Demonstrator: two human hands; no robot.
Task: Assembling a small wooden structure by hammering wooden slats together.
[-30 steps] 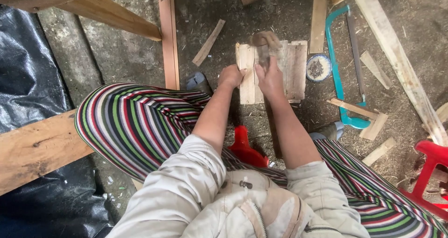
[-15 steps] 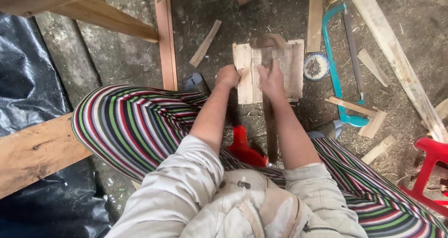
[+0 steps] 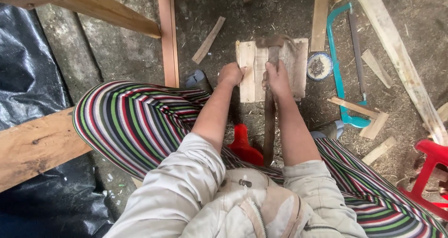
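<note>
A small panel of pale wooden slats (image 3: 297, 67) lies on the dirt ground in front of me. My left hand (image 3: 231, 73) rests closed on its left edge, pressing on the left slat. My right hand (image 3: 277, 79) grips the long wooden handle of a hammer (image 3: 269, 126). The handle runs back between my knees. The rusty hammer head (image 3: 272, 42) sits over the top middle of the panel. I sit with striped trousers (image 3: 135, 121) on both legs.
A teal bow saw (image 3: 337, 65) and a small round tin of nails (image 3: 319, 66) lie right of the panel. Wood offcuts (image 3: 208, 39) and long planks (image 3: 168, 37) are scattered around. A red stool (image 3: 431, 168) stands at right, black plastic sheeting (image 3: 23, 60) at left.
The hammer has swung up and forward, its head now over the panel's top edge. My left hand has stayed on the left slat.
</note>
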